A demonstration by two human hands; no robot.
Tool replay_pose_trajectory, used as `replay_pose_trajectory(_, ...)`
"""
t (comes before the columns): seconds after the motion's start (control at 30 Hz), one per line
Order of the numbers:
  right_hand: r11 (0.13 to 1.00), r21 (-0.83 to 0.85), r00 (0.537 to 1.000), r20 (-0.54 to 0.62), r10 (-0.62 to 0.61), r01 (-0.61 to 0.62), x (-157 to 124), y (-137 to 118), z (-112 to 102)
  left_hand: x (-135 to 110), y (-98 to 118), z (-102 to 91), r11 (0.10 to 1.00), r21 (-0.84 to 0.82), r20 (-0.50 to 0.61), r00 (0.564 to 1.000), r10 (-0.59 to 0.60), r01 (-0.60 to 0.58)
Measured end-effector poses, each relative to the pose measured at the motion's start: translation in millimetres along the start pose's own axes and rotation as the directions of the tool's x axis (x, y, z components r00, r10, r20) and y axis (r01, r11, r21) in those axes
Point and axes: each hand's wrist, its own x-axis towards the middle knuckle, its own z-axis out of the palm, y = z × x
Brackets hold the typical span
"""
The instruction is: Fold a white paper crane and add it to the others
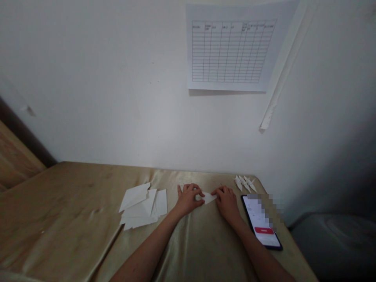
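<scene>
A small folded piece of white paper lies on the cloth-covered table between my two hands. My left hand pinches its left edge between thumb and forefinger, the other fingers spread away from it. From the other side, my right hand has its fingertips closed on the paper's right corner; its thumb is partly hidden. Left of my hands rests a loose pile of white paper sheets. Several folded paper cranes stand in a row beyond my right hand, near the table's back right corner.
A lit smartphone lies beside my right forearm, close to the table's right edge. The gold tablecloth has wrinkles and a long crease. Behind the table rises a white wall, with a printed table sheet fixed to it.
</scene>
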Motion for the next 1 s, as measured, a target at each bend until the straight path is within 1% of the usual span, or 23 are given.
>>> replay_pose_trajectory(0.3, 1.000, 0.016, 1.000, -0.006, 0.007, -0.007, 2.5, 4.5, 0.3, 0.2, 0.0, 3.3, 1.000, 0.005, -0.026, 1.000, -0.001, 0.001)
replay_pose_trajectory(0.5, 0.999, 0.029, 1.000, -0.016, 0.015, -0.015, 1.4, 1.4, 0.4, 1.1, -0.7, 5.1, 0.999, 0.032, -0.051, 0.998, -0.027, 0.029)
replay_pose_trajectory(0.63, 0.999, 0.030, 0.999, -0.028, 0.017, -0.017, 1.7, 0.1, 1.9, 0.8, 0.0, 3.2, 0.999, 0.030, -0.035, 0.999, -0.019, 0.020)
replay_pose_trajectory(0.8, 0.997, 0.070, 0.999, -0.019, -0.034, 0.035, 2.1, 1.6, 5.2, 0.8, 3.3, 0.3, 0.999, 0.014, -0.028, 0.999, -0.039, 0.039)
replay_pose_trajectory(1.0, 0.990, 0.126, 0.998, 0.004, -0.068, 0.067, 3.4, 2.1, 4.9, 0.7, 5.2, -2.4, 0.999, -0.038, -0.073, 0.997, -0.014, 0.011)
